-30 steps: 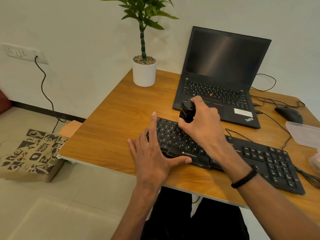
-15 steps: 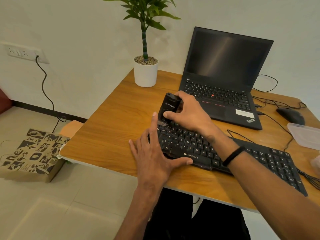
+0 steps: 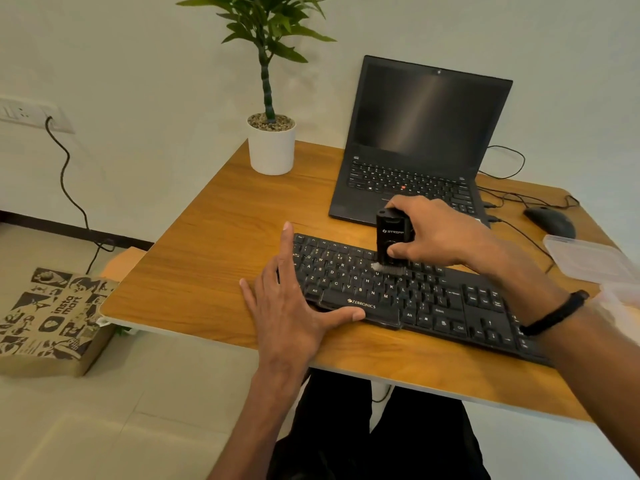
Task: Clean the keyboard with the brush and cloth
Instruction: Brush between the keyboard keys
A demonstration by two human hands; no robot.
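Keyboard point(image 3: 408, 296), black, marked ZEBRONICS, lying slantwise across the near half of the wooden bench point(image 3: 221, 258), just in front of an open black laptop point(image 3: 419, 140) with a dark screen

Left hand point(image 3: 287, 306) flat and spread at the keyboard's left end: palm on the bench, thumb laid along the front edge by the spacebar, forefinger stretched up past the top left corner; grip wide, holding nothing

Right hand point(image 3: 440, 233) over the middle of the keyboard, grip closed round a black brush point(image 3: 391, 242), thumb pressed on its front face, other fingers wrapped behind. Held upright, bristles down and touching the keys of the upper letter rows, pale at the left, dark at the right. Black band point(image 3: 554, 313) round the right wrist

Beyond the bench's far left corner area, a white pot point(image 3: 272, 150) with a green plant. At the far right, a black mouse point(image 3: 550, 221) with cables trailing to the laptop, and near it a clear plastic lid or box point(image 3: 588, 258) at the right edge, partly cut off

On the floor at left, a printed paper bag point(image 3: 48, 320); on the wall, a socket point(image 3: 24, 114) with a dark cord hanging down

Cloth not to be made out
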